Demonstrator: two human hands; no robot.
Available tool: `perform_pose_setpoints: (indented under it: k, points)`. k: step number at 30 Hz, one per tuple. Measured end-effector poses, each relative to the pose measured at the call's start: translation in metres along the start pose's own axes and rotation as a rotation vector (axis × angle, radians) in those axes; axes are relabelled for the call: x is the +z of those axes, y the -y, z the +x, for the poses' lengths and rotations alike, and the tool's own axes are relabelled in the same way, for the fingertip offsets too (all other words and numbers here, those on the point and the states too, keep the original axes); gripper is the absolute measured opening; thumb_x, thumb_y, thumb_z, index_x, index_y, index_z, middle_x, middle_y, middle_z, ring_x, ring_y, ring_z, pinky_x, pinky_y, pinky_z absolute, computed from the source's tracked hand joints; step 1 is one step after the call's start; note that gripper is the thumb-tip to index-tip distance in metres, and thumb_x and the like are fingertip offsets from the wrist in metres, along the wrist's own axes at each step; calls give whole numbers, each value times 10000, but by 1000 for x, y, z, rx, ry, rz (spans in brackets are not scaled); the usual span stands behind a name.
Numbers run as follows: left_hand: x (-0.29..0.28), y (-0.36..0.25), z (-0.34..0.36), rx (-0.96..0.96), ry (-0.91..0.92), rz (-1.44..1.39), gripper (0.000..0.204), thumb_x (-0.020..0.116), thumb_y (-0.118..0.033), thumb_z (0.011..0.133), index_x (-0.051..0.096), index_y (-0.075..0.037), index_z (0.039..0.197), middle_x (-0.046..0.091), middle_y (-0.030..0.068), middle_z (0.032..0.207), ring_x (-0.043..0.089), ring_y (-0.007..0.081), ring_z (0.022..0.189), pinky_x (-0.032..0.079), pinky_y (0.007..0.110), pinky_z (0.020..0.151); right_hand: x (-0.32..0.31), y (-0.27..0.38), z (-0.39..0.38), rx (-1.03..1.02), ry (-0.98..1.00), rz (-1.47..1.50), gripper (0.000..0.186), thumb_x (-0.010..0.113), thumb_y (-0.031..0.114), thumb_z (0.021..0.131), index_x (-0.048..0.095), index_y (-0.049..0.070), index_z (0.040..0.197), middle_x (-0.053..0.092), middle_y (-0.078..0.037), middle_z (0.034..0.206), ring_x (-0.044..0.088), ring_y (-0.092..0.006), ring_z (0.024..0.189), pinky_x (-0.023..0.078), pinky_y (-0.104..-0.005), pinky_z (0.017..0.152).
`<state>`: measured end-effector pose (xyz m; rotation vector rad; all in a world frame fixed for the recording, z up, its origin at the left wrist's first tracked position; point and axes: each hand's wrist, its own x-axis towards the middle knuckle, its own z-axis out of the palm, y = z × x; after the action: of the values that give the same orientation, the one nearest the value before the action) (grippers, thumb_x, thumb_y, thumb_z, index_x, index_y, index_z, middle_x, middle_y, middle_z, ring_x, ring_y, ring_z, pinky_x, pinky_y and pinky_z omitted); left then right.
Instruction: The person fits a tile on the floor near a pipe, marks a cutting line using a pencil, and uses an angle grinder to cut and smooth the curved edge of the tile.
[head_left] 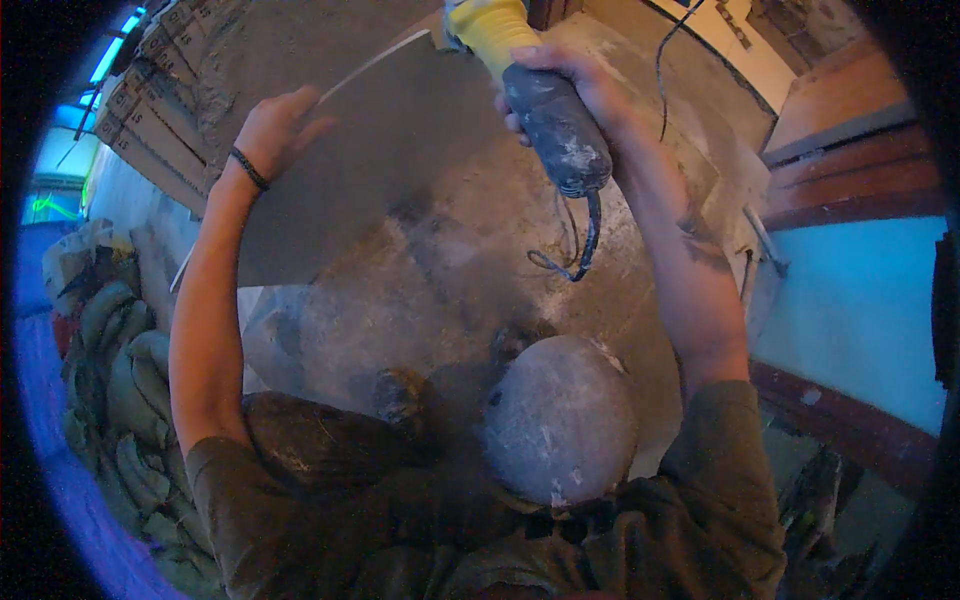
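My right hand (577, 85) is wrapped around the dark, dust-smeared body of an angle grinder (560, 130). Its yellow front end (490, 35) points away and runs out past the top edge, so the disc is not visible. From its near end a black power cord (590, 235) hangs in a loop. A large grey tile (350, 190) with a pale cut edge lies across the upper left. At that edge, my left hand (278, 130) grips the tile, thumb on the near face and the other fingers partly hidden. The grinder is to the right of the tile's far corner.
Stacked cardboard boxes (160, 110) stand at the far left, above a heap of green sacks (125, 370). Wooden boards (850, 130) and a light blue panel (850, 310) line the right side. Pale dust covers the floor (450, 260) around my shoes and my knee (560, 420).
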<state>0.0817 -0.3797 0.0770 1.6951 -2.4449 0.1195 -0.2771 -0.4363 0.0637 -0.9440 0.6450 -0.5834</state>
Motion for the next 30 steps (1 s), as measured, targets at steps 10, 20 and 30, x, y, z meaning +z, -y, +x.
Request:
perform_pose_setpoints:
  k: [10, 20, 30]
  points:
    - [-4, -5, -1, -30, -5, -27, 295, 694, -315, 838, 585, -49, 908, 625, 197, 810, 600, 417, 802, 483, 460, 674, 4, -2, -3, 3, 3, 43, 454, 659, 385, 830, 553, -11, 1023, 645, -115, 802, 649, -177, 624, 559, -303, 551]
    - [-2, -4, -1, -8, -10, 16, 294, 693, -315, 842, 588, -54, 925, 627, 193, 849, 602, 414, 810, 479, 468, 679, 8, 1, -2, -16, 7, -15, 479, 675, 415, 817, 559, -3, 1021, 647, -113, 798, 649, -180, 615, 556, -305, 544]
    - [3, -3, 0, -18, -3, -55, 294, 688, -303, 844, 582, -45, 935, 619, 192, 844, 598, 413, 808, 477, 471, 683, 13, 9, -6, -34, -15, -63, 478, 687, 408, 808, 567, -10, 1006, 648, -121, 789, 648, -184, 609, 556, -311, 543]
